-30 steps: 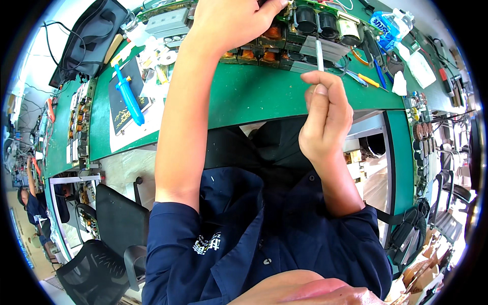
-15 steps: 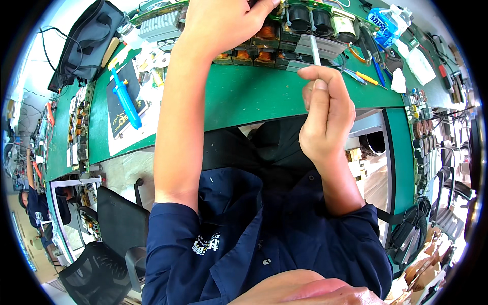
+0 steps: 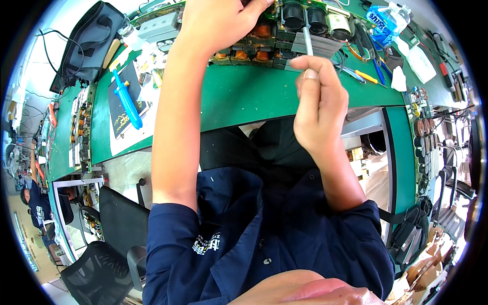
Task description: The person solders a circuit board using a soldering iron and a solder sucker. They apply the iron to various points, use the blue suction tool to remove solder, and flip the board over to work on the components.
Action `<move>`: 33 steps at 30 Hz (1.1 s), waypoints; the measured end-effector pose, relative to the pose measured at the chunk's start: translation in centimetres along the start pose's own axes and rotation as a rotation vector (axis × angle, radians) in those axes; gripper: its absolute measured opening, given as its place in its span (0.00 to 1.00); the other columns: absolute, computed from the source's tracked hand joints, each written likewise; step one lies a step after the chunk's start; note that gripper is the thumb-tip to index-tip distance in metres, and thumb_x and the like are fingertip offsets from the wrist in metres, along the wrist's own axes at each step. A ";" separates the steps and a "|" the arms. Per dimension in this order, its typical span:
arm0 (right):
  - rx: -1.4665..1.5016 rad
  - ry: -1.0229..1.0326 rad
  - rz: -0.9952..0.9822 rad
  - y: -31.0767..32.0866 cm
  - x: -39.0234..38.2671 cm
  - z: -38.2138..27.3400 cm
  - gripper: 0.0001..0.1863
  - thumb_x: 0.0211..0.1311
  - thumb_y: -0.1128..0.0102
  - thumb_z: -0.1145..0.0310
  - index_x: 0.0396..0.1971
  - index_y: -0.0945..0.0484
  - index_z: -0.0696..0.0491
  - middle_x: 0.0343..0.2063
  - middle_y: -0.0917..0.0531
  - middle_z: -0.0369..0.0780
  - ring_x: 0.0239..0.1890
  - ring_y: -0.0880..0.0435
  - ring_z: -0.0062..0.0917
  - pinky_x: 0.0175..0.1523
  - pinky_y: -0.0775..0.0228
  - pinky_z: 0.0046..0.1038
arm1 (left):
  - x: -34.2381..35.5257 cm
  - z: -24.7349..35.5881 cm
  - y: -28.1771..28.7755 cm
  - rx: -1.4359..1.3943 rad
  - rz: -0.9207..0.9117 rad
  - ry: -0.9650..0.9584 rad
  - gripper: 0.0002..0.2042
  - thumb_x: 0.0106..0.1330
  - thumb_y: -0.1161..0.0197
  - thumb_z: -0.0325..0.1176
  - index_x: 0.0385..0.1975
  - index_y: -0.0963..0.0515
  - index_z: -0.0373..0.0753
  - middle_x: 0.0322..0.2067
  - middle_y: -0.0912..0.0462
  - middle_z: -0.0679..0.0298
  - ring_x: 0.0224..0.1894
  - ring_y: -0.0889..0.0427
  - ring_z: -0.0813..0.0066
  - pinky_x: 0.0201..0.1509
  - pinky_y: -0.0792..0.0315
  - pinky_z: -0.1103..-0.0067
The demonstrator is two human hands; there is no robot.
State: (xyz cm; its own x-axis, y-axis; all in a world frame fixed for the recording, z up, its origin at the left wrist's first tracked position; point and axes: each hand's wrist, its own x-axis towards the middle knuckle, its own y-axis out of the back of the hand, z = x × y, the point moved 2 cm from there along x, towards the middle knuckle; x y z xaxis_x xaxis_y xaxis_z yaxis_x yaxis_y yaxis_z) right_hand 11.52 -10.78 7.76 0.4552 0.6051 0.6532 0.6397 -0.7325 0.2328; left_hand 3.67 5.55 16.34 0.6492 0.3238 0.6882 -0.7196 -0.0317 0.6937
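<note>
A large circuit board (image 3: 262, 31) with copper coils, black cylindrical capacitors (image 3: 293, 16) and silvery heat sinks (image 3: 319, 46) lies at the far edge of the bench. My left hand (image 3: 223, 23) rests at the board's upper side; its thumb points right, while the other fingers are mostly cut off by the frame's top edge. Closed in front of the board, my right hand (image 3: 320, 104) grips a thin grey rod-shaped tool (image 3: 308, 41). That rod points away from me, its tip near the black capacitors and its rear end hidden in the fingers.
On the green bench (image 3: 249, 94), a blue desoldering pump (image 3: 127, 104) lies over a black booklet (image 3: 118, 114) at left. Right of the board are pliers (image 3: 353, 75), an orange-handled screwdriver (image 3: 367, 77) and a blue-labelled bottle (image 3: 386, 23). More circuit boards (image 3: 423, 137) stand on both sides. Another person (image 3: 38, 203) sits far left.
My right hand has moved slightly up and left with the rod-shaped tool, whose tip now reaches between the black capacitors. The left hand has shifted slightly left.
</note>
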 end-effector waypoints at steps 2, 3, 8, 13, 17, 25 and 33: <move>0.020 -0.032 -0.023 0.0 -0.5 0.0 0.08 0.67 0.56 0.79 0.39 0.26 0.56 0.12 0.36 0.34 0.13 0.37 0.19 0.21 0.47 0.24 | -0.2 -0.1 0.1 0.018 -0.018 0.010 0.10 0.62 0.42 0.39 0.27 0.21 0.38 0.22 0.20 0.52 0.28 0.20 0.51 0.32 0.29 0.64; 0.013 -0.038 -0.026 0.1 -0.6 0.0 0.08 0.67 0.56 0.79 0.39 0.26 0.56 0.12 0.36 0.34 0.13 0.38 0.18 0.21 0.47 0.24 | -0.3 -0.2 0.2 0.027 -0.028 0.015 0.11 0.62 0.42 0.39 0.27 0.21 0.38 0.22 0.20 0.52 0.29 0.20 0.51 0.32 0.29 0.64; 0.041 -0.038 -0.022 0.0 -1.3 0.2 0.09 0.69 0.57 0.78 0.39 0.26 0.56 0.12 0.37 0.33 0.12 0.40 0.17 0.21 0.47 0.24 | -0.3 -0.2 -0.1 0.043 -0.017 -0.003 0.11 0.62 0.41 0.40 0.27 0.21 0.39 0.23 0.20 0.53 0.29 0.20 0.51 0.33 0.29 0.64; 0.064 -0.068 -0.010 0.2 -1.7 -0.3 0.08 0.69 0.58 0.78 0.38 0.26 0.57 0.12 0.37 0.32 0.13 0.41 0.15 0.21 0.48 0.23 | -0.5 -0.3 0.1 0.048 -0.003 -0.006 0.11 0.62 0.41 0.40 0.26 0.21 0.38 0.22 0.20 0.53 0.29 0.20 0.51 0.33 0.29 0.63; 0.051 -0.063 -0.003 0.4 -1.9 -0.3 0.08 0.69 0.57 0.78 0.38 0.26 0.57 0.12 0.36 0.32 0.13 0.41 0.14 0.21 0.49 0.22 | -0.5 0.0 0.1 0.030 -0.003 0.007 0.11 0.61 0.41 0.40 0.25 0.21 0.38 0.22 0.20 0.52 0.28 0.20 0.51 0.32 0.29 0.63; 0.072 -0.104 0.007 0.3 -2.5 -0.5 0.08 0.69 0.58 0.79 0.38 0.26 0.59 0.14 0.36 0.31 0.15 0.42 0.12 0.22 0.49 0.20 | -0.6 0.0 0.2 0.029 -0.019 0.021 0.12 0.61 0.41 0.39 0.24 0.21 0.37 0.22 0.21 0.52 0.28 0.20 0.50 0.32 0.29 0.63; 0.165 -0.061 0.023 0.3 -4.6 -2.1 0.09 0.66 0.59 0.81 0.37 0.26 0.60 0.15 0.32 0.33 0.15 0.39 0.12 0.22 0.46 0.19 | 0.3 -0.6 -0.4 0.014 0.026 0.007 0.11 0.61 0.41 0.39 0.25 0.21 0.37 0.22 0.21 0.52 0.29 0.21 0.49 0.33 0.29 0.62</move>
State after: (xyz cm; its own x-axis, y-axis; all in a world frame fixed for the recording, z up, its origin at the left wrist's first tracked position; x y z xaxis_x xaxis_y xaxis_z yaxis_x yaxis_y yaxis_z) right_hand 8.26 -14.44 6.33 0.5043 0.6100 0.6113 0.7194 -0.6883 0.0934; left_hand 4.03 6.28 16.14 0.6286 0.3288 0.7048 -0.7328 -0.0531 0.6784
